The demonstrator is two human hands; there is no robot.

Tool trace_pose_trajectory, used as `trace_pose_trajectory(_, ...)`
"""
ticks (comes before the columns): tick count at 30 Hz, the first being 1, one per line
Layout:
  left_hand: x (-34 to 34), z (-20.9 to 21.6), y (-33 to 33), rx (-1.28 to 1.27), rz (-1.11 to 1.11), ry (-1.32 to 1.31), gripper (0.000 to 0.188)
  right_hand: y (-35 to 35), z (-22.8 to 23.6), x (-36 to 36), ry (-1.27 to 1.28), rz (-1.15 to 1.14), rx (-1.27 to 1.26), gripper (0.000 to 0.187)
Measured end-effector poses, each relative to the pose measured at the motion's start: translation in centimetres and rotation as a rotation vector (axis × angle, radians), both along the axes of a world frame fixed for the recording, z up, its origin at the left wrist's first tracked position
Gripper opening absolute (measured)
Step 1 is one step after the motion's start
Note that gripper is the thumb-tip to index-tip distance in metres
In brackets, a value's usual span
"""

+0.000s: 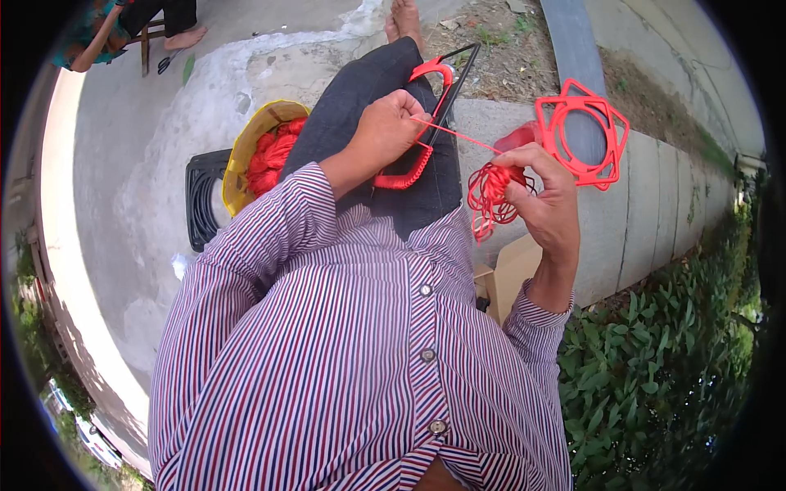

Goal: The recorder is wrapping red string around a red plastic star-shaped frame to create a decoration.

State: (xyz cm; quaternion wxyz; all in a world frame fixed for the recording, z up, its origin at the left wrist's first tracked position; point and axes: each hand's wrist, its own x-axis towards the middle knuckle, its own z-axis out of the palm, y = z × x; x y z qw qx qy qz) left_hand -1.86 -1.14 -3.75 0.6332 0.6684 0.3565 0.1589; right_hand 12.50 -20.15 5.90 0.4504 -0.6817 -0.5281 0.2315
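A dark frame (472, 59), partly wrapped with tight turns of red cord (400, 178), rests on my thigh. Beside it, my left hand (383, 129) is closed in a pinch on the red cord, its fingertips close to the frame's edge. A taut strand (463, 136) runs from there to my right hand (543, 195). That hand is closed around a loose, looped bundle of red cord (490, 195), which hangs below the fingers. My left hand hides part of the frame.
A yellow container (237, 168) holds more red cord (274, 155); black frames (201, 204) lie beside it. Red-wrapped frames (607, 139) are at the right. A cardboard box (512, 274) sits near my right forearm. Scissors (166, 62) lie by another person's foot (186, 38).
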Motion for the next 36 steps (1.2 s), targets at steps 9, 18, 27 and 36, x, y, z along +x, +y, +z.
trace_pose_trajectory(9, -0.9, -0.5, -0.4, -0.012, -0.173, 0.353, 0.025, 4.8, -10.8, -3.5, 0.288, -0.217, -0.221, 0.026)
trace_pose_trajectory(18, -0.4, 3.8, -0.5, -0.545, -0.198, -0.008, 0.022, 4.7, -7.9, -4.5, -0.123, -0.201, 0.116, 0.032)
trace_pose_trajectory(27, -0.3, 2.0, -1.5, -0.620, -0.024, 0.188, 0.023, -2.5, -1.7, -1.6, 1.253, -0.064, 0.583, 0.022)
trace_pose_trajectory(36, 0.3, 0.0, -1.5, -0.907, -0.181, 0.201, 0.008, -9.7, -1.3, -1.7, 1.185, -0.460, 0.700, 0.022)
